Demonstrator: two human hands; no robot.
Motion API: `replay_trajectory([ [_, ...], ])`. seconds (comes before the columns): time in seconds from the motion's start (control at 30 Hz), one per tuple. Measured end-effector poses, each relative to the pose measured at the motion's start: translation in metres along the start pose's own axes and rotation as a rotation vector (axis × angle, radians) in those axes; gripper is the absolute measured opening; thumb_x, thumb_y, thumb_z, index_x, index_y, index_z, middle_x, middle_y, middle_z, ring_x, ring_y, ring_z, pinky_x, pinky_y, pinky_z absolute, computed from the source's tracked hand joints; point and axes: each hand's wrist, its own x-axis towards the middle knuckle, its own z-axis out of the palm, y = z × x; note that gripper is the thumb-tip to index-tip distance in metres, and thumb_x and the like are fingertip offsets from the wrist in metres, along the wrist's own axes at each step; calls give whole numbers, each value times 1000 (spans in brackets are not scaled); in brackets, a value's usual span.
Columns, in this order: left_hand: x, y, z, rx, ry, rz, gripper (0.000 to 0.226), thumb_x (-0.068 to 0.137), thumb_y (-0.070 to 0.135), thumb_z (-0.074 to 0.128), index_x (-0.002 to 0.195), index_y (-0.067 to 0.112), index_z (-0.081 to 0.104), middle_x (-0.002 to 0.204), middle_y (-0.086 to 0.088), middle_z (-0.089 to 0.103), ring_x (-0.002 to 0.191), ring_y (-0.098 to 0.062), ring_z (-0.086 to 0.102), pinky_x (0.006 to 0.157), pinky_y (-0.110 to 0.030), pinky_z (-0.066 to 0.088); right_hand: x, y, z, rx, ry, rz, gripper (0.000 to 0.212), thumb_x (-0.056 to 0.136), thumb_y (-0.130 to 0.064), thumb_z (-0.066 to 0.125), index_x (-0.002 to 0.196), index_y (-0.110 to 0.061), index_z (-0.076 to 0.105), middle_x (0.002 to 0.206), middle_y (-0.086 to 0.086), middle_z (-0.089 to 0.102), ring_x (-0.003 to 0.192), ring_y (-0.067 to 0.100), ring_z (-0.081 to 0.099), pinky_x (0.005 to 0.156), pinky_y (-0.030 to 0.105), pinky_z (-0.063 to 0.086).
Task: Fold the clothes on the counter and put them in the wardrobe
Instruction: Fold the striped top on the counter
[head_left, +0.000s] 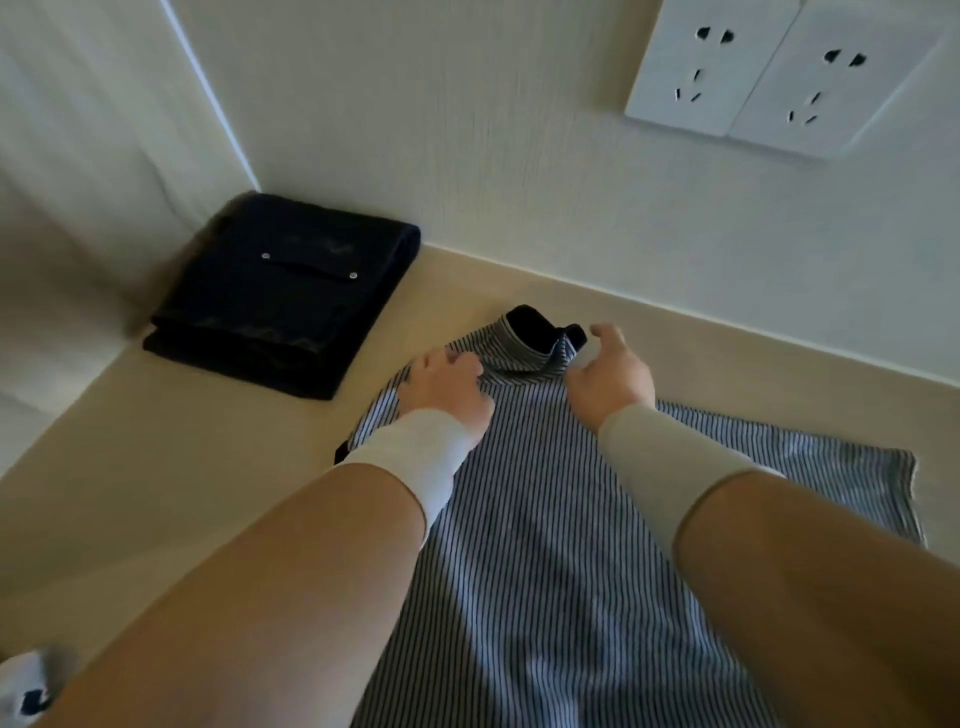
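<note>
- Both bare forearms fill the near part of the head view, reaching forward over the counter (171, 467); a white wrist band is worn on the left, a longer grey sleeve on the right.
- Beneath them, a striped shirt (540, 545) is spread flat on the beige counter, collar end towards the wall, one sleeve extended to the right.
- Left hand (441, 384) is placed on the shirt's left shoulder, just beside the collar (524, 343); fingers are curled down onto the cloth, but whether cloth is pinched cannot be told.
- Right hand (610, 371) is placed at the right side of the collar, fingers bent, thumb raised; motion blur hides the fingertips, so the grip cannot be told.
- Hands are kept apart, one on either side of the collar.
- Dark folded garment (285, 296) with two metal studs is recorded in the counter's far left corner, against the wall, apart from the shirt.
- Two white wall sockets (779, 73) are mounted upper right.
- White and dark item (28, 686) is seen at the lower left edge; too blurred to identify.
</note>
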Motion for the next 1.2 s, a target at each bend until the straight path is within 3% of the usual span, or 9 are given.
replay_trajectory([
  [0.1,0,-18,22,105,60,93,50,95,48,39,143,35,32,153,1,22,142,-23,15,111,-45,21,12,-4,4,-59,-43,-134,65,91,-23,58,148,-29,25,98,1,61,71,23,61,55,30,50],
  [0.23,3,-28,35,239,77,178,59,95,54,26,149,33,15,159,0,2,147,-23,-3,117,-49,10,27,-14,14,-291,32,-210,35,94,-34,53,126,-21,58,119,6,52,105,27,49,81,33,44],
  [0.43,5,-28,33,260,207,148,66,89,56,35,145,23,26,154,-6,13,146,-27,2,115,-51,14,42,-30,24,-180,265,-430,39,92,-46,53,87,-11,70,107,2,56,114,26,40,93,35,40],
  [0.63,3,-28,33,208,262,149,66,85,55,42,138,17,36,145,-6,32,140,-25,19,113,-45,21,56,-56,33,-502,-44,-209,29,94,-43,47,93,-14,54,87,5,54,98,27,52,98,42,41],
  [0.87,5,-29,29,194,171,169,66,90,56,34,146,22,27,155,-4,20,144,-24,13,117,-45,14,70,-58,28,-35,56,-133,33,102,-38,37,97,-15,61,79,6,56,78,28,55,67,31,39],
  [0.97,9,-30,30,224,65,145,73,91,61,23,153,25,7,162,-1,-1,148,-24,-3,119,-50,4,65,-52,31,-112,-65,-138,31,95,-28,48,123,-24,57,95,3,62,91,28,59,85,41,51],
  [1.03,11,-30,30,252,27,119,77,90,66,18,154,26,-1,162,-2,-10,148,-27,-10,119,-52,0,65,-48,27,-192,24,-102,36,93,-20,49,128,-23,54,109,6,63,104,29,57,99,49,45],
  [1.13,12,-28,31,287,14,80,84,87,72,14,154,24,-5,161,-7,-14,147,-30,-13,118,-54,-2,67,-36,19,-121,245,-65,37,96,-22,47,132,-17,49,123,10,56,118,32,48,100,47,42],
  [1.2,13,-27,30,298,3,70,87,86,74,13,154,23,-6,161,-9,-15,147,-32,-15,117,-55,-2,61,-27,18,-10,219,-59,43,95,-27,47,137,-15,44,132,9,52,120,31,49,96,41,44],
])
